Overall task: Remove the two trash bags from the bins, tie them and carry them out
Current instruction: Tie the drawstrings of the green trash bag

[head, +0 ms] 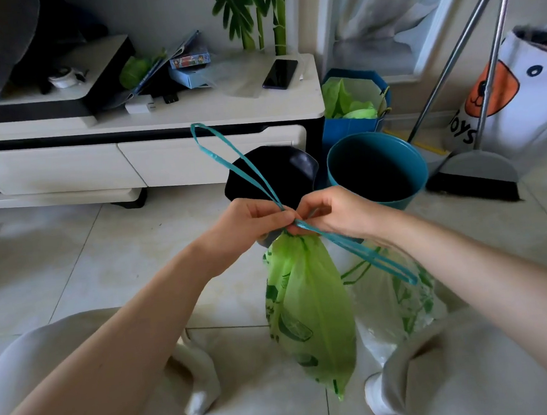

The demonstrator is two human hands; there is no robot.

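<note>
Both forearms reach forward; left hand [250, 221] and right hand [333, 212] pinch the green bag's [310, 306] drawstring [249, 173].

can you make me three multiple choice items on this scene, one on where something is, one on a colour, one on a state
1. Where does the phone lie?
A. on the white cabinet top
B. on the floor
C. inside the teal bin

2. What colour is the drawstring of the green bag?
A. red
B. teal blue
C. black

3. What state is the teal bin in?
A. lined with a full bag
B. tipped on its side
C. upright with no bag in it

Answers:
1. A, the phone rests on the cabinet top near its right end.
2. B, two teal blue loops run out from where the left hand and right hand pinch the bag's gathered neck.
3. C, the bin stands upright and its dark inside shows bare.
</note>
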